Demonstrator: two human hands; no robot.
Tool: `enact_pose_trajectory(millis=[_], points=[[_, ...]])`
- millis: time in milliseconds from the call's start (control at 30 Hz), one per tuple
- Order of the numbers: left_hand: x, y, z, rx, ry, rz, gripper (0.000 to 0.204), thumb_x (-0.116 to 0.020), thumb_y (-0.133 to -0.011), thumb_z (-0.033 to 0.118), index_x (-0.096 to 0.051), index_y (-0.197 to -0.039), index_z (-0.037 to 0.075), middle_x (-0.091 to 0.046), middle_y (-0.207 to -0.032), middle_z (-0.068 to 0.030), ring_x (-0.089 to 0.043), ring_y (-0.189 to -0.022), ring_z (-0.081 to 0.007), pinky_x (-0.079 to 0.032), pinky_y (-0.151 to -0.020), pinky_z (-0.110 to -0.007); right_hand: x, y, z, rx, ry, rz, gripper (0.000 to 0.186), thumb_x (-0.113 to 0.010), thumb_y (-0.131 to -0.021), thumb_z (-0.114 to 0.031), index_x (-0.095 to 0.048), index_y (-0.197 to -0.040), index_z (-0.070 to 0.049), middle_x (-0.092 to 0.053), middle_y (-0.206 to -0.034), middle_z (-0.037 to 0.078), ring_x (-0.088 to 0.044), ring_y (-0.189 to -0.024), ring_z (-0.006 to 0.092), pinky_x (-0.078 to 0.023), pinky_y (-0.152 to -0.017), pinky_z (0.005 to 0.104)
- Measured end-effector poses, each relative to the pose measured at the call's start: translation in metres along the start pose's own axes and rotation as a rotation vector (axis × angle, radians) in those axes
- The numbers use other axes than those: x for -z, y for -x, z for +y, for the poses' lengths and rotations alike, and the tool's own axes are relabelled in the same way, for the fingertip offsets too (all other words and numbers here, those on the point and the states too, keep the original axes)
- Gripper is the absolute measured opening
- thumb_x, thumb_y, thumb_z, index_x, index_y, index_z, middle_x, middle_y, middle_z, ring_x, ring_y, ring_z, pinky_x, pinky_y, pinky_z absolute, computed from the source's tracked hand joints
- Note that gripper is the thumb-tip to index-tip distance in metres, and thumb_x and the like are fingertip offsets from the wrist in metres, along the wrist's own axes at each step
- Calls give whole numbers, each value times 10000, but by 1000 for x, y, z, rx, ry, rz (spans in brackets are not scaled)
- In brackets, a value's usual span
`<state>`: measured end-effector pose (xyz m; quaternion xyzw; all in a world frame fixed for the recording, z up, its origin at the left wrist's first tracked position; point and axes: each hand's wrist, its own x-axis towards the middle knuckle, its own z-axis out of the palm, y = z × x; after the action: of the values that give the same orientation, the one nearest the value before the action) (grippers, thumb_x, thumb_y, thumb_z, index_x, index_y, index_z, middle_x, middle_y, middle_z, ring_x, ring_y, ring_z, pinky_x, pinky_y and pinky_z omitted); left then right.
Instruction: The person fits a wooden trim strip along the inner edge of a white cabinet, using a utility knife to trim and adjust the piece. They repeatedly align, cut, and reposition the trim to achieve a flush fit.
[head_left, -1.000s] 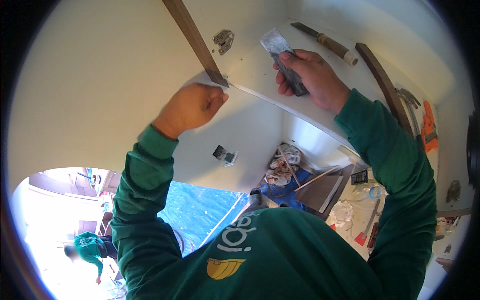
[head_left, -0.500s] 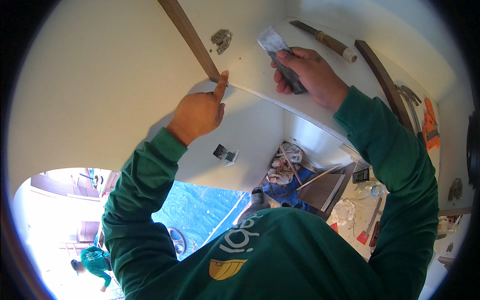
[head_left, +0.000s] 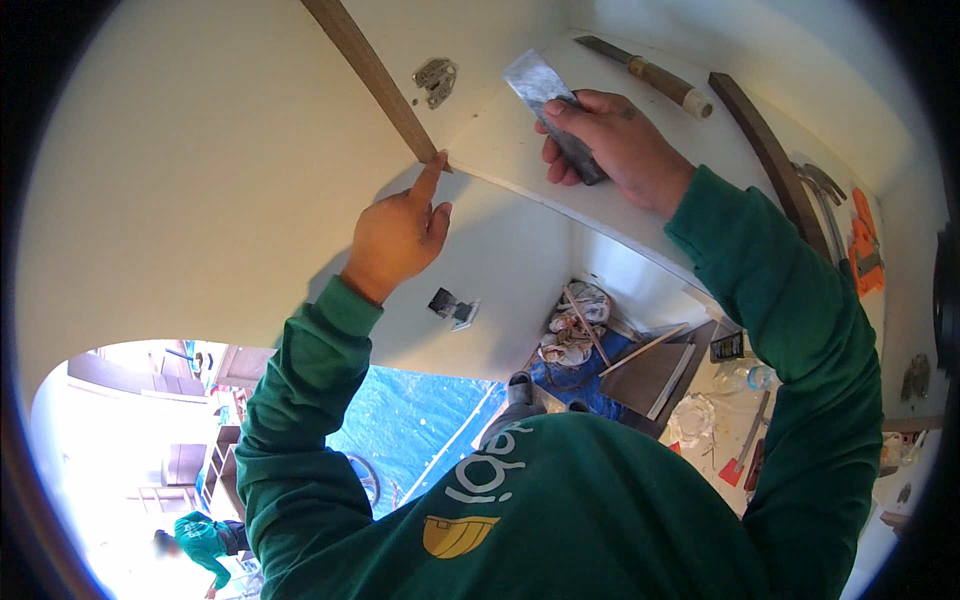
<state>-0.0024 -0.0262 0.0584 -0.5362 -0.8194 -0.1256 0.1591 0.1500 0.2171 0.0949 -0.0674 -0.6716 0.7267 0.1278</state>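
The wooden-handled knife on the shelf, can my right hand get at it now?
Probably yes, by reach: the knife lies near the right hand, nothing visibly between them. But that hand holds a flat grey tool, so likely needs freeing first.

Left of the grey scraper (head_left: 540,84), there is room to pass over the bare white board (head_left: 490,90) up to the hinge plate (head_left: 436,82); past that, the brown strip (head_left: 372,80), with the left grip (head_left: 396,235) at its lower end, obstructs. Right of the scraper, the knife (head_left: 655,77) and dark bar (head_left: 765,155) narrow the way.
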Motion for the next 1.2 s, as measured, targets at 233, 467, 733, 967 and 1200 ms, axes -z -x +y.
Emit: enact_pose_trajectory(millis=[233, 467, 733, 967, 1200], points=[[8, -10, 2, -137, -332, 71, 683, -607, -863, 171, -357, -1498, 162, -625, -672, -121, -622, -565, -318, -516, -526, -425, 2, 0, -1, -13, 2, -16, 298, -549, -1004, -300, -605, -991, -8, -640, -777, 68, -645, -656, 163, -528, -592, 292], [34, -15, 3, -96, -418, -126, 714, -626, -836, 186, -376, -1505, 197, -646, -704, -113, -634, -598, -296, -533, -564, -420, 2, -2, 1, -1, -31, -3, 269, -553, -1001, -274, -598, -980, -9, -635, -763, 68, -637, -649, 163, -523, -585, 296], [20, -48, -2, -138, -228, -87, 583, -564, -790, 117, -537, -1372, 153, -687, -816, -195, -675, -791, -390, -558, -720, -491, -2, -2, 1, -15, -61, -20, 260, -548, -1001, -258, -587, -975, -2, -634, -762, 81, -630, -642, 178, -515, -576, 301], [41, -84, 43, -165, 107, -135, 374, -508, -907, 162, -625, -1230, 14, -612, -1175, -300, -602, -1086, -432, -501, -961, -430, 4, 1, -3, 1, -205, 59, 259, -518, -1014, -256, -569, -977, -5, -615, -750, 101, -637, -630, 206, -520, -566, 314], [-52, -90, 33, -230, -84, 185, 585, -455, -1017, 374, -457, -1342, -112, -522, -1331, -306, -489, -1276, -401, -384, -1087, -402, 12, -6, -2, 63, -327, 177, 311, -531, -1009, -316, -575, -1027, -9, -629, -804, 108, -654, -684, 228, -533, -624, 346]])
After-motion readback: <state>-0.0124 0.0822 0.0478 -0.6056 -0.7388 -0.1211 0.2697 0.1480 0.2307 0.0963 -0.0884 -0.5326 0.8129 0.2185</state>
